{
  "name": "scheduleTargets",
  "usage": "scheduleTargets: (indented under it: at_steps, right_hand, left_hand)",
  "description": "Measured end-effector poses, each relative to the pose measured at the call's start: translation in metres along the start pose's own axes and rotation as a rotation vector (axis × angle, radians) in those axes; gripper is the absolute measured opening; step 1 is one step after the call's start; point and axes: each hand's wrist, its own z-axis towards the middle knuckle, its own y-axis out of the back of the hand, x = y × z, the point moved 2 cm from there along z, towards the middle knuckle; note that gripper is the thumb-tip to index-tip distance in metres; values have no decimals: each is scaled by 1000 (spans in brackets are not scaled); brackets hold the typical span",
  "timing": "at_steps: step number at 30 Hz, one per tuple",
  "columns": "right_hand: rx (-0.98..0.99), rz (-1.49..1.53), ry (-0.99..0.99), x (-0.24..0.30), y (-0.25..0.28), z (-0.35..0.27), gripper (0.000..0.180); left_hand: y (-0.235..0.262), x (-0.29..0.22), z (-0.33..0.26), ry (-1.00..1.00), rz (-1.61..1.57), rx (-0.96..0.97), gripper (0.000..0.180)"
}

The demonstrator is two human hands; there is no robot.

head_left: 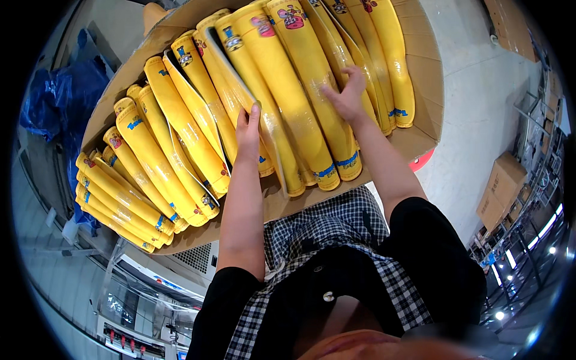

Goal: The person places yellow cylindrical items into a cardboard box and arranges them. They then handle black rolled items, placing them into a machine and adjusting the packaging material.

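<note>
Rolled yellow sheets [298, 99] with cartoon prints and a shiny clear wrap stand packed side by side in a large open cardboard box [427, 78]. My left hand [248, 132] is at the middle of the row, closed at the loose edge of one yellow roll [270, 129]; its thumb lies on the surface and the other fingers are partly hidden between rolls. Farther right, my right hand [350, 99] rests against another yellow roll [319, 84], thumb and fingers spread apart. Some rolls show an open dark seam along their length.
Crumpled blue plastic sheeting [69, 99] hangs left of the box. A brown carton [503, 186] stands on the right, near metal racks [540, 150]. Beneath the left end is equipment with a perforated panel [195, 258]. A red object [423, 160] peeks out below the box's right edge.
</note>
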Motion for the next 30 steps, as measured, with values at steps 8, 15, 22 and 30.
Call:
scheduleTargets:
  at_steps: [8,15,22,30]
  right_hand:
    - [336,-259,-336,-16,14,43,69]
    - [226,-150,-364,-21,-3,35,66]
    - [417,592,-645,-66,-13,35,49]
    - [370,565,-620,-69,-10,22,54]
  left_hand:
    - [2,1,15,-22,-150,85,95]
    - [-21,-12,-13,-102,-19,-56,102]
    - [14,-4,8,46,-455,299,74]
    - [35,6,3,245,-468,266,74]
